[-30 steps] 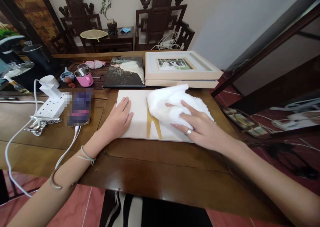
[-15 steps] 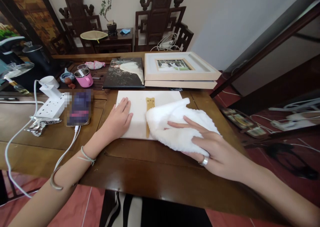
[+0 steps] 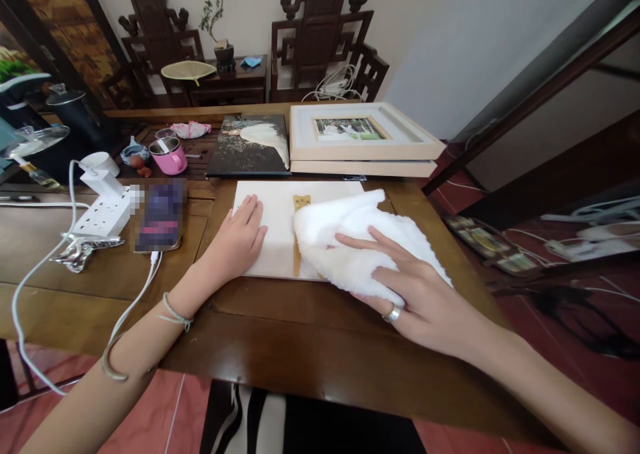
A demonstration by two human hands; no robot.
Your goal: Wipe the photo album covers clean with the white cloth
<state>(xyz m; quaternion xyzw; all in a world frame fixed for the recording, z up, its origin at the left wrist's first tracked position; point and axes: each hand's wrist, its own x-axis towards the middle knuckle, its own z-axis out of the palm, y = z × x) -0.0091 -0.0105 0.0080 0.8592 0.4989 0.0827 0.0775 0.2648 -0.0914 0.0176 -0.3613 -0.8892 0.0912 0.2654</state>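
A flat white board (image 3: pixel 273 207), with a gold-coloured strip (image 3: pixel 301 204) down its middle, lies on the wooden table. My left hand (image 3: pixel 243 237) rests flat on the board's left side, fingers stretched out and holding nothing. Over the right part of the board my right hand (image 3: pixel 415 287) grips a fluffy white cloth (image 3: pixel 345 224), its fingers pressed into the folds. The cloth covers part of the strip and most of the board's right half, so what lies beneath is hidden.
Behind the board are a dark picture panel (image 3: pixel 250 151) and stacked pale picture frames (image 3: pixel 360 157). At left stand a pink mug (image 3: pixel 170 157), a white power strip (image 3: pixel 105 207), and a phone (image 3: pixel 159 214) with its cable. The table's front edge is close to me.
My right hand has slid slightly left with its fingers deeper across the cloth, and the cloth's edges have shifted a little right. My left hand stays in place.
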